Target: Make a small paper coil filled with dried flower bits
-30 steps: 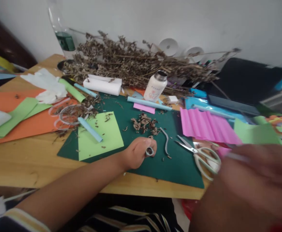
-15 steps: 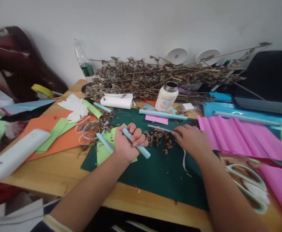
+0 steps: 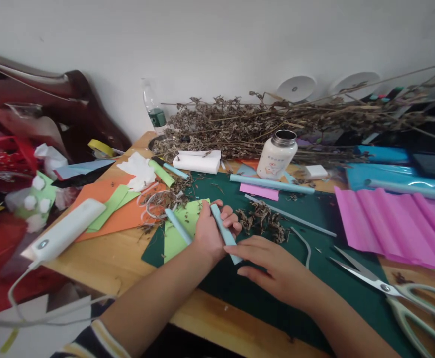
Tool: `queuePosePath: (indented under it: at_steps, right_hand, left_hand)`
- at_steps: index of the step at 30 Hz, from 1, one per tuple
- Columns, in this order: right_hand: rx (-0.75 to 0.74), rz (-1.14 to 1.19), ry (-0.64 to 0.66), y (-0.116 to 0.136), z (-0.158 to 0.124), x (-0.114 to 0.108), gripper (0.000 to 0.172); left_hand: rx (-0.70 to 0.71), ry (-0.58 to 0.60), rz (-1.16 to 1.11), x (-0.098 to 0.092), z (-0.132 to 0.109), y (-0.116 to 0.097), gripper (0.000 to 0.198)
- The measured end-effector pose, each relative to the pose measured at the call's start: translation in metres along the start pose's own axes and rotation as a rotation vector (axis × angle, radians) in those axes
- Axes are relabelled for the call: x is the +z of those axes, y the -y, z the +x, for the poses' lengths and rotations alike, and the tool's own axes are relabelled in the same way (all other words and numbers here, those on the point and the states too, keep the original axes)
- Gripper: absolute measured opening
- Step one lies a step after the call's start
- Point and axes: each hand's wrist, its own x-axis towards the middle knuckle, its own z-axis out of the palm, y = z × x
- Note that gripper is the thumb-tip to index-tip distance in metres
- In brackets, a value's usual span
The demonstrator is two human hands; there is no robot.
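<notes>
Head view: two bare hands work a pale blue paper roll over a cluttered craft surface (image 3: pixel 128 253).

On the dark green mat (image 3: pixel 325 253), before a heap of dried stems (image 3: pixel 258 124) and beside pleated pink paper (image 3: pixel 396 223) and scissors (image 3: pixel 389 288), the left hand (image 3: pixel 210 233) is curled shut around the pale blue paper roll (image 3: pixel 227 242). The right hand (image 3: pixel 273 266), fingers stretched flat, touches its lower end. The white bottle (image 3: pixel 277 156) carries a print too small to read.
</notes>
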Motion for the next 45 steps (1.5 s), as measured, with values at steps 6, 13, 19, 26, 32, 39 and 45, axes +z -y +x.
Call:
queuePosePath:
  at_steps: [6, 13, 19, 26, 32, 39, 45]
  right_hand:
    - [-0.053, -0.026, -0.041, -0.002, 0.002, 0.003, 0.029]
    - [-0.146, -0.128, -0.151, -0.006, 0.003, 0.013, 0.025]
    - [-0.174, -0.208, -0.194, -0.007, 0.003, 0.017, 0.025]
    - [-0.160, -0.200, -0.112, -0.008, -0.002, -0.007, 0.046]
    - [-0.028, -0.160, -0.267, -0.012, -0.008, -0.024, 0.037]
    - [0.352, -0.606, -0.352, -0.035, -0.015, -0.037, 0.037]
    - [0.300, -0.611, -0.276, -0.030, -0.015, -0.033, 0.044]
  left_hand:
    - [0.097, -0.050, 0.097, 0.000, 0.000, 0.004, 0.030]
    - [0.159, -0.089, 0.160, 0.001, 0.001, 0.005, 0.027]
    - [0.138, -0.046, 0.213, -0.001, 0.000, 0.005, 0.028]
    - [0.123, 0.090, 0.286, 0.003, -0.003, 0.005, 0.023]
    - [0.104, -0.133, 0.212, 0.000, 0.006, -0.002, 0.018]
    - [0.120, -0.166, 0.243, -0.004, 0.008, 0.000, 0.017]
    - [-0.009, -0.027, 0.248, 0.001, 0.000, 0.004, 0.025]
